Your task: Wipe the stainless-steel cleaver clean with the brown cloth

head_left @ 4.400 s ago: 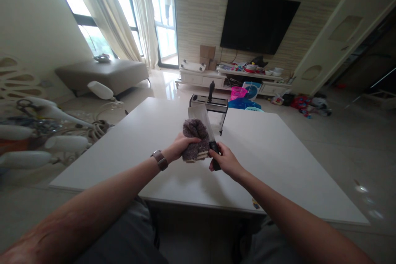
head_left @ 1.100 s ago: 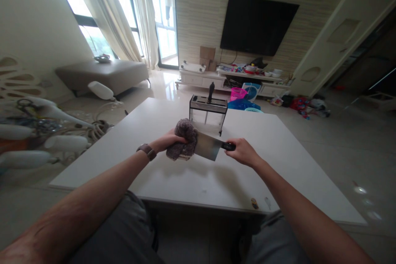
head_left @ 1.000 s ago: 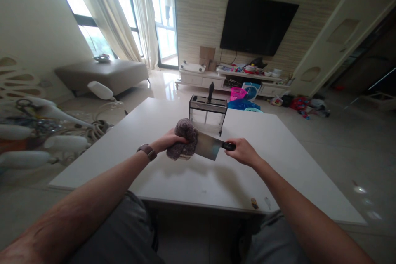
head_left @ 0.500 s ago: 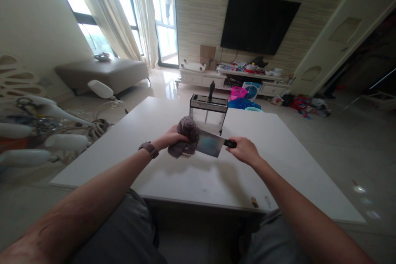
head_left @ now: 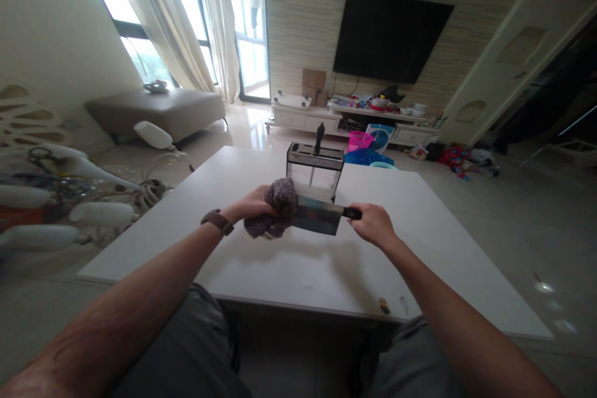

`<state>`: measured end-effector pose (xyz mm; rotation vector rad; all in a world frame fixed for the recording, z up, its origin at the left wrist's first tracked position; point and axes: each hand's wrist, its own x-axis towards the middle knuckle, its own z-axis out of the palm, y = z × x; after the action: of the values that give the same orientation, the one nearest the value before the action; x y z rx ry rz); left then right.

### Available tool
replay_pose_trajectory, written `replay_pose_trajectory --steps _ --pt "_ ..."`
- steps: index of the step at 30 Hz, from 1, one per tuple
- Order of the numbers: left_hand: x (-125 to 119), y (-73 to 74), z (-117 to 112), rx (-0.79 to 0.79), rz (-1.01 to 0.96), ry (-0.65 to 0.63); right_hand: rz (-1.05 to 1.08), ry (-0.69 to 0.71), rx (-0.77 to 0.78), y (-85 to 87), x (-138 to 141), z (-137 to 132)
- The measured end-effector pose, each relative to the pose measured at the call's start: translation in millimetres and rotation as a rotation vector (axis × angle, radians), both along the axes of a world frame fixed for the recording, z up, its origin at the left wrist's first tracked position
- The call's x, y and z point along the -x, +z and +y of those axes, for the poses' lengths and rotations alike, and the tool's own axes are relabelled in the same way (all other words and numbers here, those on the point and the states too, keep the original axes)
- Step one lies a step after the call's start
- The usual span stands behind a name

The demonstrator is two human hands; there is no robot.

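My right hand point(head_left: 374, 224) grips the black handle of a cleaver point(head_left: 319, 214), its broad blade pointing left above the table. Around the blade's far end is a bunched greyish-purple cloth point(head_left: 280, 198), with my left hand point(head_left: 253, 203) closed on it. The cloth hides the blade's tip and some of my left fingers. Just behind the blade stands a clear-sided knife block point(head_left: 313, 177) with a black top; one black knife handle point(head_left: 319, 135) sticks up from it.
The white table point(head_left: 448, 261) carries two small stickers point(head_left: 384, 305) near its front edge. Lamp parts and coiled cables point(head_left: 149, 193) lie left of it. Beyond are a pink basket point(head_left: 360, 140), a low cabinet point(head_left: 303, 118) and a padded bench point(head_left: 158, 112).
My left hand and the cloth have shifted slightly left, baring more of the blade. The cleaver has moved a little to the right and its blade angle has turned somewhat.
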<state>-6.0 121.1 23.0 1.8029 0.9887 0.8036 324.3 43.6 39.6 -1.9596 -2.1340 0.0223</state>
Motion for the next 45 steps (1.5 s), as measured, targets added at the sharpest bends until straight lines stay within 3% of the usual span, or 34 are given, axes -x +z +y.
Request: replay_pose_trajectory --steps 5,14,22,31,38,45 --pt "2.4 -2.5 -0.4 0.042 -0.012 -0.041 -0.011 -0.010 0.028 3.2 -2.8 0.4" --pt "-4.2 -3.8 -10.2 0.107 0.094 -0.250 -0.108 0.072 0.044 4.1 -1.9 -1.6" --pt "-14.4 -2.6 -23.7 0.215 0.327 -0.418 -0.128 0.123 0.111 4.2 0.5 -4.2" --pt "-30.2 -12.6 -31.5 0.228 0.419 -0.473 -0.102 0.197 0.176 0.4 10.9 -9.2" --pt "-36.3 -9.8 -36.4 0.200 0.439 -0.511 -0.118 0.246 0.179 -3.6 23.0 -16.2" --pt "-33.1 -7.2 -34.8 0.210 0.403 -0.466 -0.126 0.294 0.178 -2.6 34.2 -22.8"
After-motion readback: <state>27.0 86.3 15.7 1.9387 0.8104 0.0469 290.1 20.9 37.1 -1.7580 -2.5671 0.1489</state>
